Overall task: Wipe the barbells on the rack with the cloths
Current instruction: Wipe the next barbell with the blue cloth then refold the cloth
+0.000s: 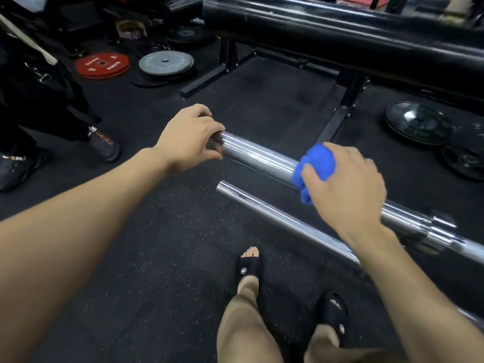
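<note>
The left hand (187, 138) curls round the end of the upper barbell (258, 154), hiding its tip. The right hand (345, 184) clutches a bunched blue cloth (315, 166) against the same bar — fingertips hidden. A lower barbell (272, 216) runs beneath — its far part hidden by the right forearm.

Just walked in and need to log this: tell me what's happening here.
A person is wiping a chrome barbell sleeve. The left hand grips the sleeve's end, steadying it, while the right hand presses a bunched blue cloth onto the sleeve further along. A second bar lies just below, untouched.
</note>
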